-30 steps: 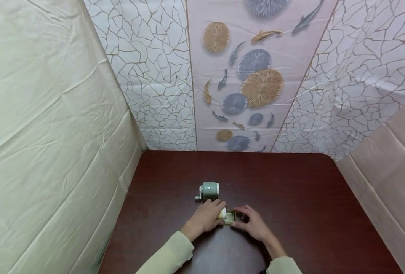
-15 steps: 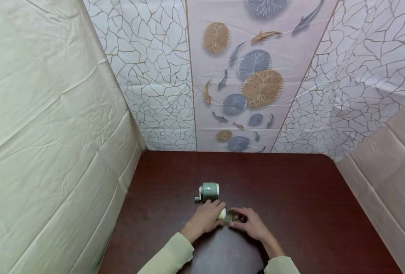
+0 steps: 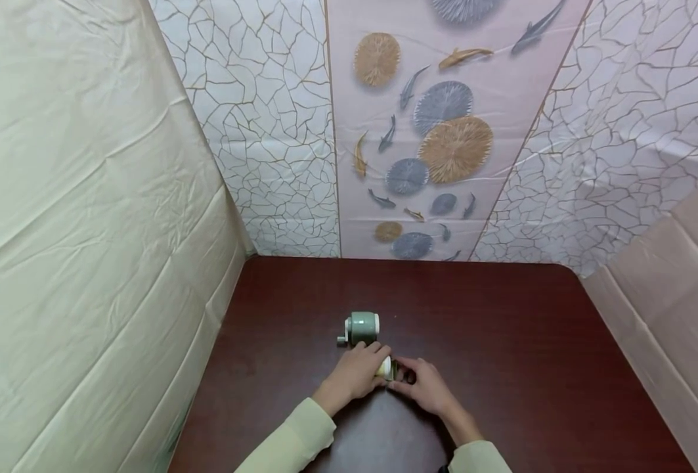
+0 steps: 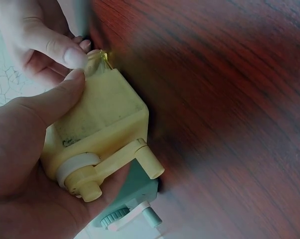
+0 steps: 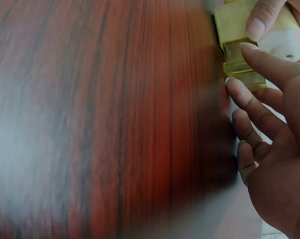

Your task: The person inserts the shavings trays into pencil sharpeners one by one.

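Observation:
A yellow crank pencil sharpener [image 4: 100, 112] with a white face lies on its side in my left hand [image 3: 353, 374]. The thumb lies along its body and the fingers wrap underneath. My right hand [image 3: 430, 387] pinches the translucent yellow shavings drawer [image 5: 235, 66] between thumb and fingers. The drawer is partly inside the sharpener, with its outer end sticking out. In the left wrist view the sharpener's crank handle [image 4: 150, 162] points away from the drawer. The fingers of both hands nearly meet at the drawer.
Just beyond the left hand, a green crank pencil sharpener [image 3: 363, 327] lies on the dark red wooden table [image 3: 502, 328]. Cream cloth [image 3: 118, 230] hangs along the left side, and a patterned sheet [image 3: 408, 131] covers the back.
My right hand has moved left, pushing the drawer further into the yellow sharpener, so less of it shows. The left hand stays about where it was.

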Action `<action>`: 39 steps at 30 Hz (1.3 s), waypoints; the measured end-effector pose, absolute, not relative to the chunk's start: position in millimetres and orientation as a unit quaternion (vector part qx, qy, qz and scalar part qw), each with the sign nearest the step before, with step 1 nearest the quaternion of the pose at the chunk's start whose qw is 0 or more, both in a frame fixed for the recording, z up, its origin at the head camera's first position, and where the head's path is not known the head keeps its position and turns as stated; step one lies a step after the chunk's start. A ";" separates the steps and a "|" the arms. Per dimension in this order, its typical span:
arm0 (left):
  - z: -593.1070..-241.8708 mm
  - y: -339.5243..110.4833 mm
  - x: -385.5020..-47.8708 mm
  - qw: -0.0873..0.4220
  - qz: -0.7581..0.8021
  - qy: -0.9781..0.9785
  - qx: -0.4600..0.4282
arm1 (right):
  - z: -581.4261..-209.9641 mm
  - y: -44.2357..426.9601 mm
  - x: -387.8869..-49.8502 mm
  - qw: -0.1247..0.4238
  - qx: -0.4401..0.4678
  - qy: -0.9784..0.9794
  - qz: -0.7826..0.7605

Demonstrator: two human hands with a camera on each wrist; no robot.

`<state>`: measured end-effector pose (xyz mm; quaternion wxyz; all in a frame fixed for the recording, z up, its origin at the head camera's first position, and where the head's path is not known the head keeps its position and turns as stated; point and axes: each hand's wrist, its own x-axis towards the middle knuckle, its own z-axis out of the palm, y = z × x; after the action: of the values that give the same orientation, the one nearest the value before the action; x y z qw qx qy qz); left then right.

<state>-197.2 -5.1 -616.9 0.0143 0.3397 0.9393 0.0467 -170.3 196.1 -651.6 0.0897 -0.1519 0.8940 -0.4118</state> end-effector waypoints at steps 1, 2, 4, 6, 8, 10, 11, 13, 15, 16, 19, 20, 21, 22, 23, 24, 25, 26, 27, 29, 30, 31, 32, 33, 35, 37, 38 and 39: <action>-617.3 -4.6 -197.5 0.014 0.045 0.939 0.340 | -651.4 195.0 -170.3 0.089 -0.155 0.893 -0.414; -617.7 -4.0 -197.9 0.014 0.042 0.939 0.341 | -651.2 193.9 -170.5 0.085 -0.159 0.892 -0.414; -617.6 -3.6 -198.2 0.014 0.040 0.939 0.340 | -651.9 192.5 -171.3 0.078 -0.165 0.893 -0.411; -617.0 -3.6 -198.1 0.012 0.040 0.939 0.341 | -652.8 191.5 -172.1 0.076 -0.166 0.894 -0.408; -615.5 -3.9 -197.9 0.009 0.040 0.939 0.342 | -653.9 190.8 -173.1 0.073 -0.169 0.895 -0.405; -613.5 -4.5 -197.3 0.005 0.041 0.938 0.344 | -654.1 190.1 -174.0 0.073 -0.171 0.895 -0.406; -612.6 -4.7 -197.0 0.003 0.042 0.937 0.345 | -653.8 189.7 -174.3 0.073 -0.172 0.893 -0.409; -611.6 -5.2 -196.9 0.002 0.047 0.937 0.347 | -653.4 189.1 -175.4 0.071 -0.177 0.890 -0.414; -611.4 -5.4 -197.2 0.003 0.050 0.936 0.348 | -652.8 188.8 -176.5 0.073 -0.179 0.888 -0.418; -611.7 -5.5 -197.3 0.003 0.052 0.936 0.348 | -652.7 188.7 -177.0 0.076 -0.181 0.887 -0.418; -613.5 -5.2 -197.8 0.004 0.055 0.936 0.348 | -651.9 188.4 -178.0 0.085 -0.183 0.887 -0.416; -613.7 -5.1 -197.8 0.005 0.053 0.936 0.348 | -651.5 188.2 -178.2 0.088 -0.184 0.886 -0.416; -613.8 -5.0 -197.8 0.004 0.052 0.936 0.348 | -651.4 188.0 -178.4 0.091 -0.185 0.886 -0.414; -613.7 -5.0 -197.7 0.004 0.052 0.936 0.348 | -651.4 187.7 -178.6 0.093 -0.186 0.885 -0.416; -613.7 -5.0 -197.8 0.004 0.052 0.936 0.348 | -651.5 187.3 -178.9 0.094 -0.188 0.884 -0.417; -613.4 -5.0 -197.8 0.004 0.050 0.936 0.348 | -651.6 186.9 -179.1 0.094 -0.190 0.884 -0.417; -613.0 -5.0 -197.8 0.004 0.050 0.936 0.348 | -651.6 186.6 -179.1 0.096 -0.191 0.883 -0.419; -612.7 -5.1 -198.0 0.005 0.049 0.936 0.349 | -651.8 186.3 -179.0 0.097 -0.191 0.882 -0.421; -612.4 -5.2 -198.0 0.005 0.050 0.936 0.349 | -652.1 186.0 -179.1 0.097 -0.194 0.881 -0.421; -612.9 -5.3 -198.3 0.006 0.052 0.936 0.349 | -652.4 185.9 -179.3 0.098 -0.197 0.879 -0.423; -613.0 -5.5 -198.4 0.006 0.052 0.936 0.349 | -652.5 185.9 -179.5 0.100 -0.199 0.877 -0.425; -613.4 -5.7 -198.5 0.006 0.053 0.936 0.349 | -652.7 186.0 -179.8 0.103 -0.201 0.876 -0.427; -613.6 -5.9 -198.4 0.005 0.053 0.935 0.349 | -652.9 186.2 -180.3 0.106 -0.202 0.874 -0.429; -613.9 -6.1 -198.2 0.003 0.053 0.935 0.350 | -652.9 186.4 -180.8 0.109 -0.205 0.872 -0.431; -614.4 -6.3 -198.1 -0.001 0.053 0.935 0.350 | -652.5 186.9 -181.6 0.120 -0.205 0.868 -0.437; -615.0 -6.1 -198.2 -0.005 0.053 0.935 0.350 | -651.6 187.5 -182.0 0.130 -0.205 0.861 -0.446; -615.2 -6.0 -198.3 -0.006 0.054 0.935 0.350 | -651.3 187.8 -182.1 0.136 -0.203 0.858 -0.451; -615.5 -5.9 -198.4 -0.007 0.055 0.935 0.350 | -650.8 188.0 -182.1 0.142 -0.202 0.855 -0.455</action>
<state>-198.4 -5.9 -615.5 -0.0068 0.3498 0.9352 0.0550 -182.1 188.0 -650.8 0.1416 -0.2021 0.8554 -0.4553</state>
